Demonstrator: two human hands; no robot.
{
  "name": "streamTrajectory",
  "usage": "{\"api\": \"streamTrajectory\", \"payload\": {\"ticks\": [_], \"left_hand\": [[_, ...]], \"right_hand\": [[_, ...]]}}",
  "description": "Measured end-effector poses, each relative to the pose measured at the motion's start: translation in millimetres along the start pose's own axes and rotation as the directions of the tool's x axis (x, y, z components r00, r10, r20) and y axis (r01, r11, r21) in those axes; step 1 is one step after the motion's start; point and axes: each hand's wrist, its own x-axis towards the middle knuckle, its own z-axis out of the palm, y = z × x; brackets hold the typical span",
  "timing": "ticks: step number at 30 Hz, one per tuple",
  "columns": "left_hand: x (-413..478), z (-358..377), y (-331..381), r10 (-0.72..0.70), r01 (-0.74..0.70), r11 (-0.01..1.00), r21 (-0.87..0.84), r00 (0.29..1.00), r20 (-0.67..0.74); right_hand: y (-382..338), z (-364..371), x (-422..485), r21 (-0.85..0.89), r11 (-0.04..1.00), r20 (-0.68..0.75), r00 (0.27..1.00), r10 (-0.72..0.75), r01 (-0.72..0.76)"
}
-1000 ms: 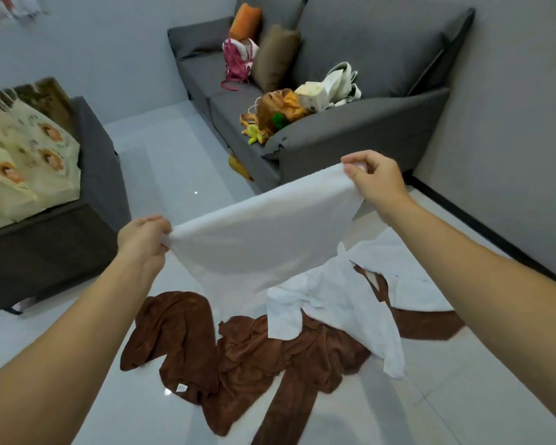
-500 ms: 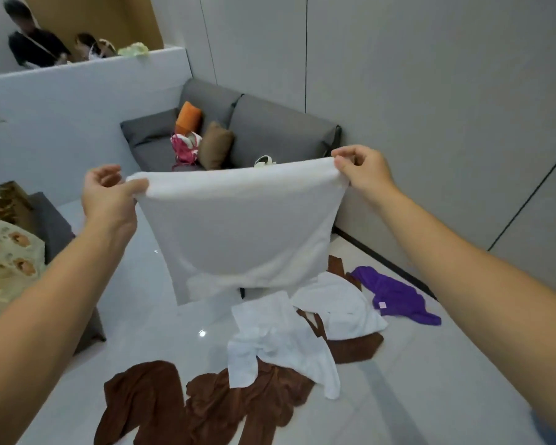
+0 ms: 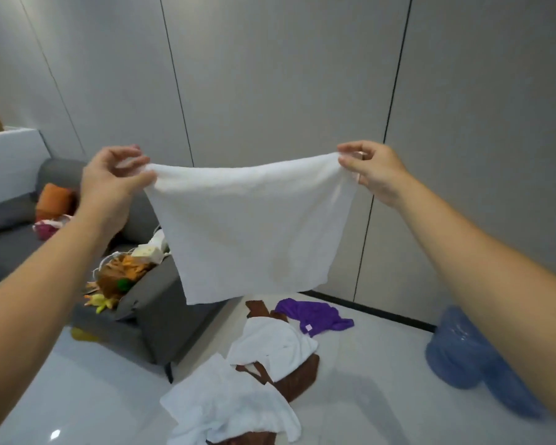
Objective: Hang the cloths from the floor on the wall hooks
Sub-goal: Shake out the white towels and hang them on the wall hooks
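Note:
A white cloth [image 3: 251, 226] hangs spread in front of me, held up by its two top corners. My left hand [image 3: 113, 181] pinches the left corner and my right hand [image 3: 371, 170] pinches the right corner, both at about chest height before the grey panelled wall [image 3: 270, 75]. No hooks show on the wall in this view. On the floor below lie more white cloths [image 3: 228, 409], a brown cloth [image 3: 297, 377] partly under them and a purple cloth [image 3: 315, 314].
A grey sofa [image 3: 161, 306] stands at the left with an orange cushion [image 3: 53, 199] and loose items on its seat. A blue bag-like bundle [image 3: 463, 351] sits on the floor by the wall at the right. The white floor [image 3: 93, 396] is glossy.
Both hands lifted the white cloth from low over the floor pile to chest height and spread it. My view swung up and to the right, from the sofa toward the panelled wall.

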Motion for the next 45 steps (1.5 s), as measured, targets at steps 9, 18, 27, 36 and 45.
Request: {"api": "streamTrajectory", "payload": {"ticks": [9, 18, 27, 36, 45], "left_hand": [[-6.4, 77.9, 3.3, 0.166, -0.317, 0.914, 0.253, 0.862, 0.479], [-64.3, 211.0, 47.8, 0.373, -0.452, 0.892, -0.021, 0.708, 0.6], [-214.4, 326.8, 147.5, 0.488, -0.511, 0.818, -0.266, 0.371, 0.79], [-400.0, 367.7, 265.5, 0.672, -0.632, 0.508, -0.585, -0.134, 0.728], [-591.2, 316.0, 394.0, 0.601, -0.269, 0.742, -0.614, -0.14, 0.787]], "right_hand": [[-42.2, -82.3, -117.5, -0.394, 0.915, -0.317, 0.947, -0.051, -0.082], [-101.2, -173.4, -259.5, -0.587, 0.723, -0.615, 0.782, -0.105, -0.364], [-159.1, -258.3, -459.6, -0.548, 0.553, -0.82, 0.533, -0.207, -0.628], [-241.7, -281.4, -684.2, -0.406, 0.476, -0.914, 0.354, -0.199, -0.78], [-336.7, -243.8, -883.0, -0.333, 0.465, -0.943, 0.287, -0.17, -0.82]]}}
